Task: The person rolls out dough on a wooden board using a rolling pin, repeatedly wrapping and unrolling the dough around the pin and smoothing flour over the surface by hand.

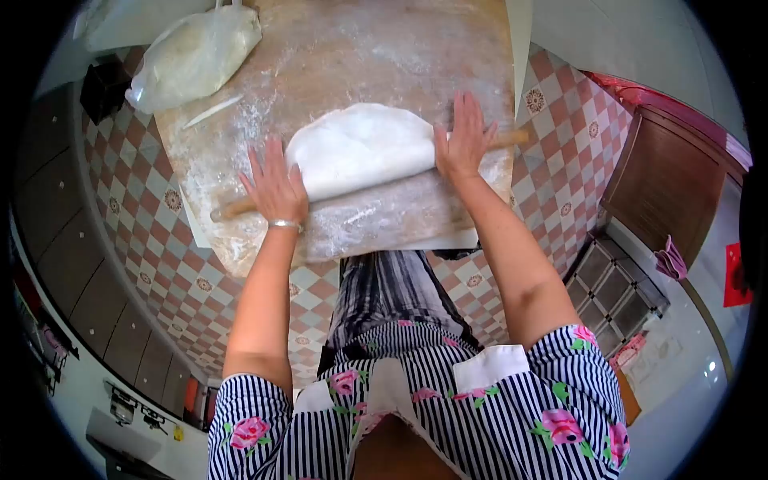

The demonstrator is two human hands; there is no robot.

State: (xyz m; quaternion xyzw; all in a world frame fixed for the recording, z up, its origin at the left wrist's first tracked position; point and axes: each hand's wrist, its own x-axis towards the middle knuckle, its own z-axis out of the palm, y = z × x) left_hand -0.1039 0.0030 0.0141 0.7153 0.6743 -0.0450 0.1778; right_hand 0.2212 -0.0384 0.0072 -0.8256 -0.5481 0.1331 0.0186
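Note:
A white sheet of dough (pixel 360 148) lies on a floured wooden board, its near edge wrapped round a long rolling pin (pixel 509 138). My left hand (pixel 274 182), with a bracelet at the wrist, rests flat over the pin at the dough's left end, fingers spread. Over the right end, my right hand (pixel 466 136) presses on the pin with its fingers stretched out. Both palms touch the pin or the dough's edge; neither hand grips. The pin's middle is hidden inside the dough, and its two ends stick out past my hands.
The wooden board (pixel 384 48) is dusted with flour. A plastic bag (pixel 196 56) holding a pale mass sits at its far left corner, near a thin pale strip (pixel 212 111). Below is a checkered tile floor (pixel 552 104). A brown cabinet door (pixel 668 180) stands at right.

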